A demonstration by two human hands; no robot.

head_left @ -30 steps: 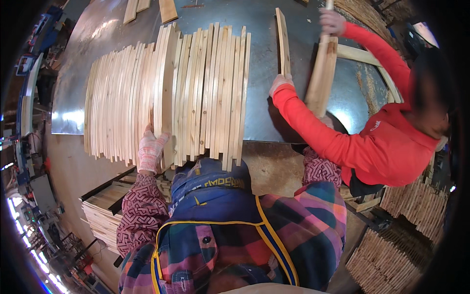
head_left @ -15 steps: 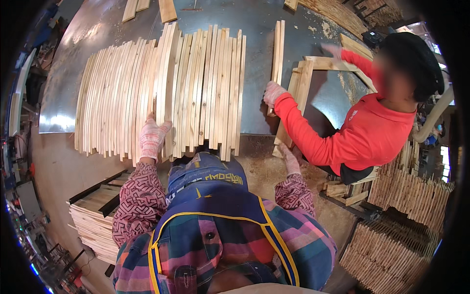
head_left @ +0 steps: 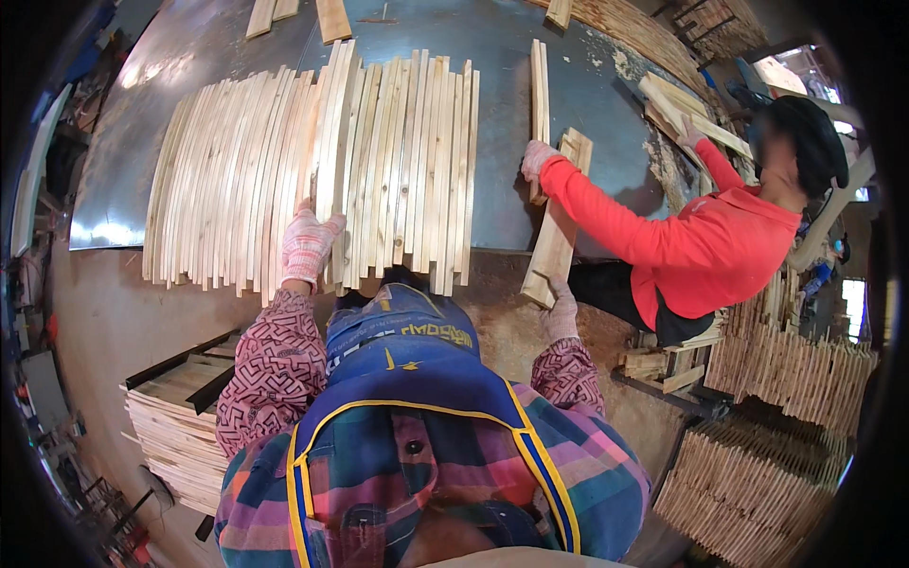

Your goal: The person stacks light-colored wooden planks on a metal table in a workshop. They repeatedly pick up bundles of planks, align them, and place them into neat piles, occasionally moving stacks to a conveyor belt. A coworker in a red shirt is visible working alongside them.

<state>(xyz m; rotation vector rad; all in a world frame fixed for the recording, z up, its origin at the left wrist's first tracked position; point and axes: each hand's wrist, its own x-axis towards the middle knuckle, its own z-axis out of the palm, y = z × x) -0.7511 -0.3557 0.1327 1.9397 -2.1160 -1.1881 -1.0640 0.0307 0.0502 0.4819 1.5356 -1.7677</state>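
Note:
A long row of pale wooden strips [head_left: 222,180] stands on edge, side by side, along the table's near side. My left hand [head_left: 311,248], in a pink and white glove, grips the near end of a taller wooden strip [head_left: 333,133] that sticks up from the row, its thumb on the right side. To the right, my gloved right hand [head_left: 561,308] is closed round the near end of a wider wooden board [head_left: 557,227], which juts over the table edge. The palm sides of both hands are hidden.
A co-worker in a red shirt [head_left: 724,251] stands at the right, one gloved hand on a narrow strip [head_left: 540,99], the other at boards [head_left: 701,109] by the far right edge. The metal table [head_left: 426,33] carries sawdust. Stacked wood [head_left: 175,431] lies lower left, more [head_left: 748,492] lower right.
The co-worker's far hand has moved right, and the pieces that lay across the wide board's far end have shifted to the boards at right. My hands keep their places on the wood.

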